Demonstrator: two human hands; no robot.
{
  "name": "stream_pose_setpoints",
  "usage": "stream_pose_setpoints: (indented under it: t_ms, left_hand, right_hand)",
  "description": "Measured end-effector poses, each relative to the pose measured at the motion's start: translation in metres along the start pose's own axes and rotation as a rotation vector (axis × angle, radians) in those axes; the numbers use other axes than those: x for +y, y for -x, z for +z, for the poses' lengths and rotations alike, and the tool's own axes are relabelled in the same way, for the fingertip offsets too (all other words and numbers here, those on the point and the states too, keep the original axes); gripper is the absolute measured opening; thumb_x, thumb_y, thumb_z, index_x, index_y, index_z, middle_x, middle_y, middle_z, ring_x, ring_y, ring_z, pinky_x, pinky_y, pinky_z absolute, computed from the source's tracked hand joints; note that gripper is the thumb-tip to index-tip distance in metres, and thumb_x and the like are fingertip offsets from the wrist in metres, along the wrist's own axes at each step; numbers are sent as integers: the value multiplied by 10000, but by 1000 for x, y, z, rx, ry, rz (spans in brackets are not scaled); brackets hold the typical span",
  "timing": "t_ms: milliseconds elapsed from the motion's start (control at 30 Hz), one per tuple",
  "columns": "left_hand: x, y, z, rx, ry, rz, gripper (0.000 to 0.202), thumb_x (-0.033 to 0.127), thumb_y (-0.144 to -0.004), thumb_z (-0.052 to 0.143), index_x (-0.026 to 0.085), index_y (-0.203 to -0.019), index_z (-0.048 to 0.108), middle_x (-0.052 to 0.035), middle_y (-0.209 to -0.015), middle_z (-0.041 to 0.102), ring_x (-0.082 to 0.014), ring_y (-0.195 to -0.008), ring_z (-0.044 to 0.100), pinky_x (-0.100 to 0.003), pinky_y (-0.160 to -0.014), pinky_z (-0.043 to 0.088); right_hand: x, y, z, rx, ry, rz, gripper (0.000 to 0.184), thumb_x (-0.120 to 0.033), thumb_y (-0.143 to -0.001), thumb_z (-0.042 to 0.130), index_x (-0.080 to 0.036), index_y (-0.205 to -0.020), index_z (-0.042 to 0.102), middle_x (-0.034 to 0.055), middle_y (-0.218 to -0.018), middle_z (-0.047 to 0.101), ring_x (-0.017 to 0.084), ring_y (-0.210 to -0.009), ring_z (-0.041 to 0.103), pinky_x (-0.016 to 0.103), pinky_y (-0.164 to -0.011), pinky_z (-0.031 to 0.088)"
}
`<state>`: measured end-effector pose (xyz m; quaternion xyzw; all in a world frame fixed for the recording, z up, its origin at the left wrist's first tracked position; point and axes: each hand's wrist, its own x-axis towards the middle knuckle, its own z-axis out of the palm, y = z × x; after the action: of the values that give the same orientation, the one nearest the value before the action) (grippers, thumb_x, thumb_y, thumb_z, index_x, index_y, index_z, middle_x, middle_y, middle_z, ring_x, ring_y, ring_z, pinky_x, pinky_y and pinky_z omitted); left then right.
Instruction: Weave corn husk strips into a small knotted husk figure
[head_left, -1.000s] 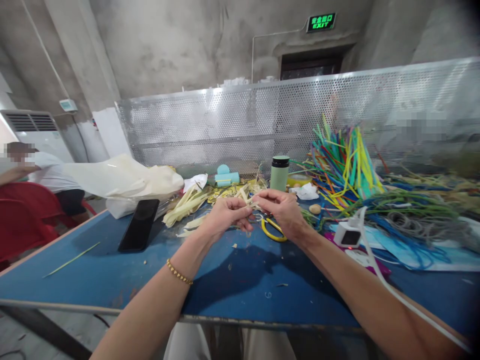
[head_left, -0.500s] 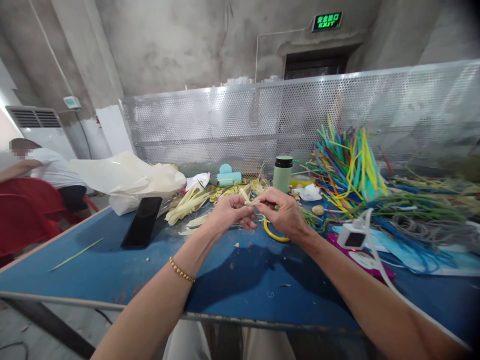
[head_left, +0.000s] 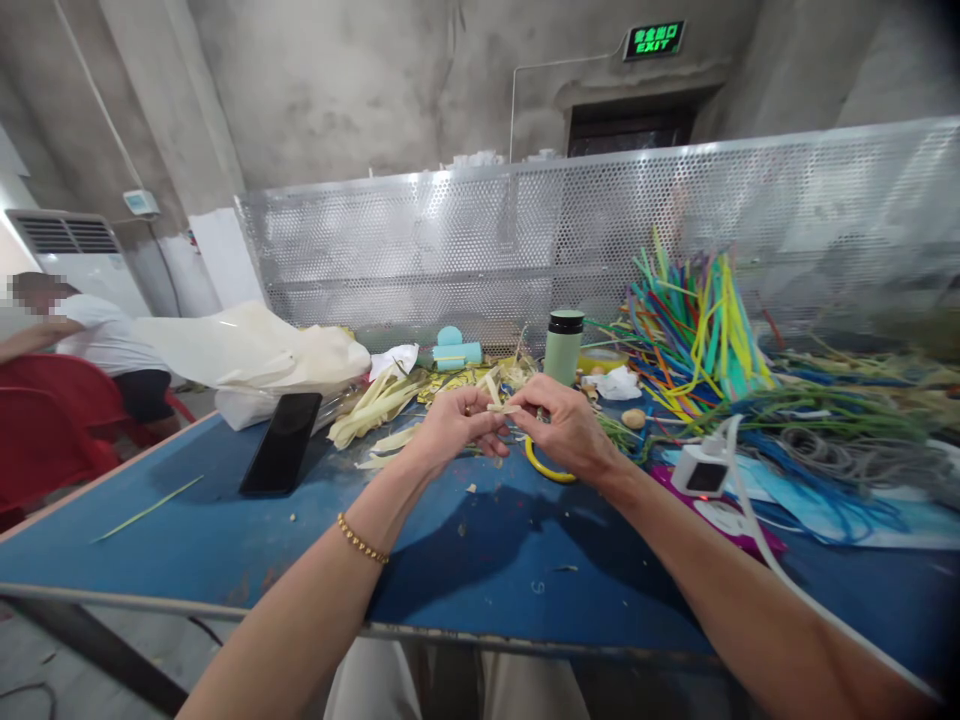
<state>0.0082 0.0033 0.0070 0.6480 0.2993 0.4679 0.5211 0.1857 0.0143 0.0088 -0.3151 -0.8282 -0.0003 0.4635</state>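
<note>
Pale plant strip [head_left: 501, 407] was held up between the two hands, above the blue surface [head_left: 315, 570] and in front of the body, probably so that it could be seen clearly. The left hand [head_left: 454, 428] had its grip clamped on one part of the strip, thumb against forefinger, and the right hand [head_left: 561, 425] pinched it close by; gripping from both sides likely steadied the short length between. Whether the strip was folded or knotted there could not be told.

More pale strips [head_left: 379, 405] lay just beyond the left hand, presumably for easy reach. A yellow loop handle [head_left: 546, 466] lay just beside the right hand, partly hidden by it, near enough to be handy. The black phone [head_left: 281, 445] lay off to the left, and the green bottle [head_left: 562, 352] stood upright behind the right hand, perhaps kept apart so that neither hindered the fingers.
</note>
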Motion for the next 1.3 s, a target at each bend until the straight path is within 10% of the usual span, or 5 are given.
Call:
stream_pose_setpoints:
  t_ms: [1300]
  left_hand:
    - [-3, -2, -1, 99, 134, -37, 148, 225, -810, 648, 95, -787, 583, -47, -666, 662, -115, -484, 627, -210, -468, 485]
  right_hand:
    - [3, -4, -4, 19, -33, 112, 154, -224, -860, 521, -165, -834, 661, 39, -768, 645, 141, -648, 542, 270, -608, 417]
